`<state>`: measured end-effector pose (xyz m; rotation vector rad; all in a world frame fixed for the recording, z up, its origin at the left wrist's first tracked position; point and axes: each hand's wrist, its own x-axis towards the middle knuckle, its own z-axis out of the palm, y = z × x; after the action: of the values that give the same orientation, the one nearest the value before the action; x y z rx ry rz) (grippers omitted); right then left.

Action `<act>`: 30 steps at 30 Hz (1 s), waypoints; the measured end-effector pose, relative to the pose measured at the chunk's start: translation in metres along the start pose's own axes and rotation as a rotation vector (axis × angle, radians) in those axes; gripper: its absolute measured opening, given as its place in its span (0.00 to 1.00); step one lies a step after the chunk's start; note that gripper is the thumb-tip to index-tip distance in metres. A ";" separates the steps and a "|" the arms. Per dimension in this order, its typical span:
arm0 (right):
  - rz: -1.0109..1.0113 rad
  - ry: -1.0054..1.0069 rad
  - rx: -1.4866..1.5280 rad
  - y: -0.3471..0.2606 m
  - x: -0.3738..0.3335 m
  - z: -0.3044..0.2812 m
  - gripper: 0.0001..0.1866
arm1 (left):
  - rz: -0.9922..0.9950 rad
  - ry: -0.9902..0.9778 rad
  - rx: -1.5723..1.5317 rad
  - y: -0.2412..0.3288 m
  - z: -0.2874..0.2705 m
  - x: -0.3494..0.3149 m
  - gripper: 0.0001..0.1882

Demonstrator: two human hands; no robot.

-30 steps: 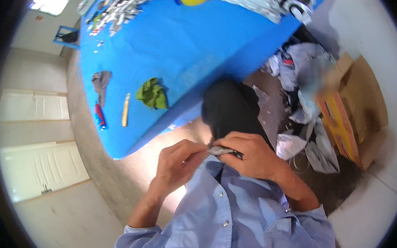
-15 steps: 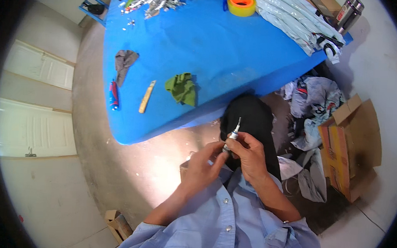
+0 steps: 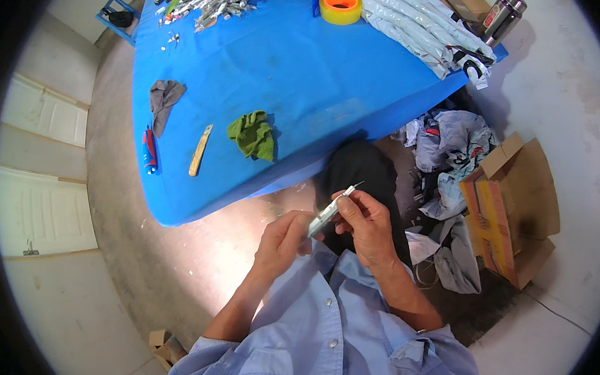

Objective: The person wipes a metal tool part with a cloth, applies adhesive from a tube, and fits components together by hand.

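Slim silvery piece [image 3: 324,216]: between the 2 hands, just off the near edge of the blue table [image 3: 265,70], over the lap, thin tip pointing up and right.
Left hand [image 3: 280,244]: closed on its lower end; fingers blurred.
Right hand [image 3: 369,232]: thumb and fingers pinching its upper part.
Change: 0.5 s ago it stood steeper, mostly covered by fingers; now it slants, with more length bare, so its middle seems easier to reach.
Green cloth [image 3: 252,134]: on the table, towards its near edge.
Silvery pile [image 3: 235,1]: on the table's far part.
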<state>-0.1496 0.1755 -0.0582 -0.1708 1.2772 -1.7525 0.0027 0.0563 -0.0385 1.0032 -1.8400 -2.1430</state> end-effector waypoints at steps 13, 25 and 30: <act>-0.219 0.272 0.382 -0.022 -0.014 -0.043 0.09 | 0.745 0.712 0.967 0.046 -0.073 0.081 0.17; -0.361 0.370 0.436 -0.051 -0.034 -0.059 0.07 | 0.893 0.699 1.081 0.021 -0.089 0.129 0.10; -0.383 0.304 0.400 -0.063 -0.033 -0.038 0.06 | 0.921 0.730 1.051 0.015 -0.096 0.125 0.09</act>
<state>-0.1905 0.2275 -0.0114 0.0932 1.1210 -2.3996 -0.0438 -0.0908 -0.0756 0.6358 -2.2456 -0.1877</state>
